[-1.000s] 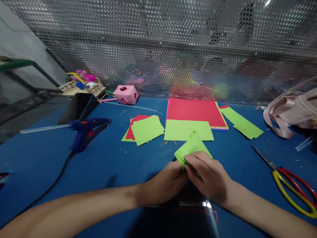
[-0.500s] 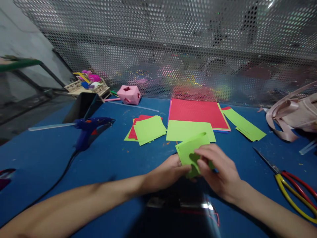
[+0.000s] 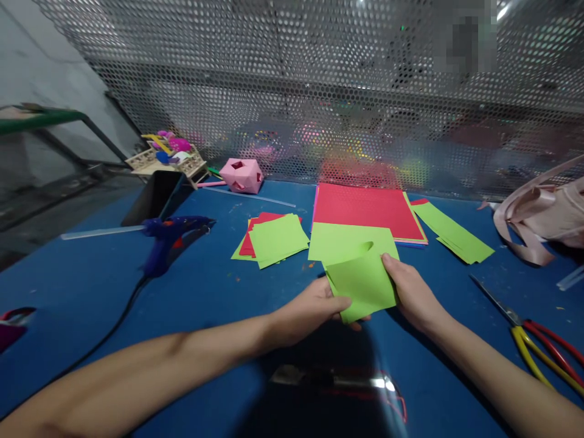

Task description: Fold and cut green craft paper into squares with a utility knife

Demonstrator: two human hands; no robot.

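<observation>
A bent piece of light green paper (image 3: 362, 286) is held between both hands above the blue table. My left hand (image 3: 314, 307) grips its lower left side, thumb on the front face and fingers behind. At the right edge, my right hand (image 3: 413, 292) pinches the paper with the thumb in front; its other fingers are hidden behind. The top of the paper curls over in a loop. Just beyond it, a green strip (image 3: 351, 238) lies across a stack of red sheets (image 3: 365, 210). To the left is a pile of green and red squares (image 3: 279, 239).
A blue glue gun (image 3: 159, 243) with its cord lies at left, near a pink paper polyhedron (image 3: 243, 175). Scissors (image 3: 517, 322) with red and yellow handles lie at right, below green strips (image 3: 454, 231). A perforated metal panel (image 3: 292, 109) borders the table's far side.
My right hand has moved from the front of the green paper to its right edge. The paper's front face now spreads wider to the right. My left hand keeps its grip.
</observation>
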